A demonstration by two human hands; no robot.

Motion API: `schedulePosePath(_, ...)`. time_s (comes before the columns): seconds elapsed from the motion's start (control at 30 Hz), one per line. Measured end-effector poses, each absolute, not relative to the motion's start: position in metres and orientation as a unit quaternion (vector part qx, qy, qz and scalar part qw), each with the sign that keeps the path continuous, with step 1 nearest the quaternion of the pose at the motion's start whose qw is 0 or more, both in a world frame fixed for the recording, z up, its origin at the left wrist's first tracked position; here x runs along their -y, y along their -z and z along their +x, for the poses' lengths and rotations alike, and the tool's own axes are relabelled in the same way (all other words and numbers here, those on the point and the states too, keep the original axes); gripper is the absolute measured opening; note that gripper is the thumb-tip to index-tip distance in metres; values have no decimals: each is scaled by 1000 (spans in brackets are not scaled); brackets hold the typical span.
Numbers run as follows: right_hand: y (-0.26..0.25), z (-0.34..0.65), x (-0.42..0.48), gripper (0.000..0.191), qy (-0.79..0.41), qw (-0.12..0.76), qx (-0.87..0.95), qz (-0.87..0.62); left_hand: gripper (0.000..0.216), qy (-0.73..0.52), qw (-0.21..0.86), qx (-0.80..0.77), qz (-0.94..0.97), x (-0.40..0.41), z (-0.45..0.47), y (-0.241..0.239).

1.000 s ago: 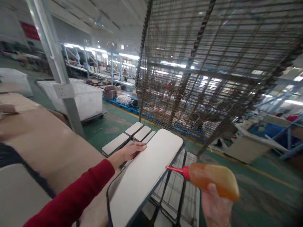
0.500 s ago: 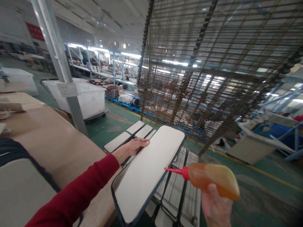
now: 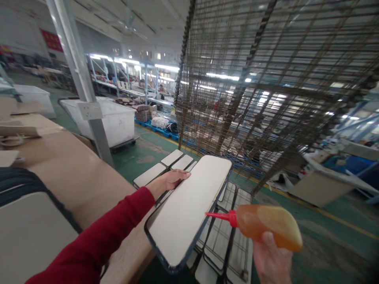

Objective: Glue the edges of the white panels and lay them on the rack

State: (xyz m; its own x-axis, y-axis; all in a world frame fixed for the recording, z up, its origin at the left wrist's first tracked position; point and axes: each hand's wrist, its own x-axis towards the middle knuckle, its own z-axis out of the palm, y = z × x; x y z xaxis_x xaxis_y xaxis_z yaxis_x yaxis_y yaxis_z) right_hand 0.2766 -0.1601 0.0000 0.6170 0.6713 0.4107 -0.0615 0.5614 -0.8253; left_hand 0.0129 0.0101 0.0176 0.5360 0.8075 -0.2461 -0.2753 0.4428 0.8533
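Head view: a dark-edged white panel is gripped at its left long edge by the left hand. To the panel's right, an amber bottle is clasped in the right hand, its red nozzle aimed at the panel's right edge; contact cannot be confirmed. Left of the panel, a tan table is noted; beyond it, a wire rack.

The bottle is glossy, translucent plastic; the panel smooth and matt; the sleeve matt cloth; the rack dull metal wire; the post shiny metal.
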Motion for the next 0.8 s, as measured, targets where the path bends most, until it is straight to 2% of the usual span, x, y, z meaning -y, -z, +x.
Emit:
schedulePosePath(0.2, 5, 275, 162, 44, -231, 785, 382, -429, 38, -339, 784, -332, 401, -15, 14, -20)
schedulePosePath(0.43, 7, 273, 163, 57, -244, 786, 363, -436, 34, -335, 778, -353, 397, -25, 17, -20)
schedulePosePath(0.8, 39, 290, 161, 53, -250, 747, 412, -458, 30, -344, 763, -394, 380, -41, 18, -22)
